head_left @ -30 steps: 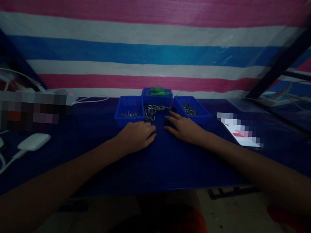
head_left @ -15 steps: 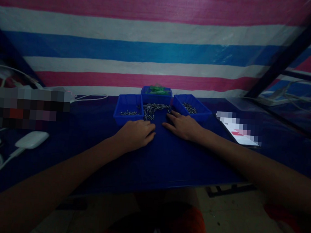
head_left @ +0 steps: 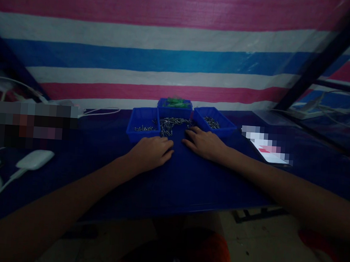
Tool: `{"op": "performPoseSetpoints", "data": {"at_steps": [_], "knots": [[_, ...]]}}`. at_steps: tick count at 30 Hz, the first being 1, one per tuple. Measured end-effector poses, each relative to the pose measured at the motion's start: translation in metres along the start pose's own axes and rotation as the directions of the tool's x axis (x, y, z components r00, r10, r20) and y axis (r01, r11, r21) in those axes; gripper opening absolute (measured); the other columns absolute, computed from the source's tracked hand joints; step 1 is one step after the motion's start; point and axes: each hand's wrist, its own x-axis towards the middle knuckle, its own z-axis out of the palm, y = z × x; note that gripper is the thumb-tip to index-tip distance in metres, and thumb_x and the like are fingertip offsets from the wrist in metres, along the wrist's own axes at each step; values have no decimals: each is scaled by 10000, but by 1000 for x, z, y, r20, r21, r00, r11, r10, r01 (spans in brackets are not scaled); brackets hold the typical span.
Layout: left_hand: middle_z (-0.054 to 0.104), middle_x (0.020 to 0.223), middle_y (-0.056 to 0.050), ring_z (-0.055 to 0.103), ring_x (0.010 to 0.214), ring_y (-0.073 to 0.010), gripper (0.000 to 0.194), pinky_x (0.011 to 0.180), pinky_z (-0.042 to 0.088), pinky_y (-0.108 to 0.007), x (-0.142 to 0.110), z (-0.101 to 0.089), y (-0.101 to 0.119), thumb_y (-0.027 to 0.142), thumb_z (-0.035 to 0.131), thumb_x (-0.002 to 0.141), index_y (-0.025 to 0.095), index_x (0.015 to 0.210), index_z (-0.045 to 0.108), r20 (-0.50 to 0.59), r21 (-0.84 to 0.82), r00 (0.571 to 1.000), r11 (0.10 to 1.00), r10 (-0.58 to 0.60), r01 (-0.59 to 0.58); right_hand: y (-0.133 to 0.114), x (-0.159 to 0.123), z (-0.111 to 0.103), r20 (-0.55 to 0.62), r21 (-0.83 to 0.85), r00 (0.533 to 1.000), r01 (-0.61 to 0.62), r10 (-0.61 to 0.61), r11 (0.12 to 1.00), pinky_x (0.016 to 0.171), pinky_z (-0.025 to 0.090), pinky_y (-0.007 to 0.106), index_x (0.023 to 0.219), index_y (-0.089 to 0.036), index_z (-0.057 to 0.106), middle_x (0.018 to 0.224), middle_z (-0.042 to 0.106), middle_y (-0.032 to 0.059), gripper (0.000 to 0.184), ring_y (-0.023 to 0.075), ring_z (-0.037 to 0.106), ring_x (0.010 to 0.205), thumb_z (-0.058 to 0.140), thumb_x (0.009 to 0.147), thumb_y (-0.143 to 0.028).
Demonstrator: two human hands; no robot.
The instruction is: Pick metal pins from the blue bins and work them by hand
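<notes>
My left hand (head_left: 152,153) rests on the blue tabletop (head_left: 177,187), fingers loosely bent and thumb apart, just in front of the left blue bin (head_left: 143,134). Nothing shows in it. Across from it, my right hand (head_left: 205,144) lies palm down with its fingers spread, the tips at the edge of a loose pile of slim metal pins (head_left: 167,127), possibly rivets. Similar pins (head_left: 145,128) lie in the left bin, and more pins (head_left: 212,123) are in the right blue bin (head_left: 226,127). A third blue bin (head_left: 174,112) behind the pile holds green pieces (head_left: 177,103), too blurred to name.
A lit phone-like screen (head_left: 269,151) lies right of my right forearm. At the left are a white charger (head_left: 35,159) with its cable and a pixelated patch of clutter. Striped sheeting (head_left: 180,61) hangs behind the table, with dark frame posts (head_left: 314,65) at the sides.
The whole view has shifted very slightly. Both hands stay in nearly the same place on the table, and the bins and pins look unchanged.
</notes>
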Motion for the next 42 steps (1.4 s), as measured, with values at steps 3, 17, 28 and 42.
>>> {"op": "performPoseSetpoints", "data": {"at_steps": [3, 17, 28, 42], "knots": [[596, 860, -29, 567, 789, -164, 201, 561, 379, -249, 0, -1, 1, 306, 372, 866, 183, 883, 531, 1, 0, 1000, 1000, 2, -2, 0, -2, -3, -11, -19, 999, 35, -35, 999, 605, 461, 356, 1172, -172, 487, 1139, 531, 131, 479, 234, 605, 780, 232, 896, -470], [597, 863, -26, 567, 778, -160, 195, 561, 383, -244, 0, -3, 1, 305, 375, 869, 184, 881, 527, 10, -4, 1000, 1000, 0, 0, 8, -10, -10, 45, -12, 996, 80, -80, 997, 678, 470, 349, 1143, -161, 522, 1114, 556, 134, 395, 235, 599, 861, 298, 897, -374], [601, 860, -31, 567, 773, -161, 210, 547, 375, -245, -1, 0, 1, 312, 371, 868, 182, 884, 535, -5, 5, 1000, 1000, -16, 16, 9, -10, -16, -18, 127, 960, 281, -281, 951, 717, 452, 311, 1144, -169, 497, 1078, 555, 97, 308, 188, 570, 873, 382, 860, -197], [604, 822, -5, 557, 722, -140, 195, 527, 338, -233, 0, -1, 2, 340, 398, 863, 193, 889, 523, -43, -47, 999, 999, -6, 4, 4, -12, -22, 9, 250, 902, 415, -431, 875, 685, 420, 277, 974, -155, 543, 878, 561, 60, 199, 146, 536, 756, 388, 866, -218]]}}
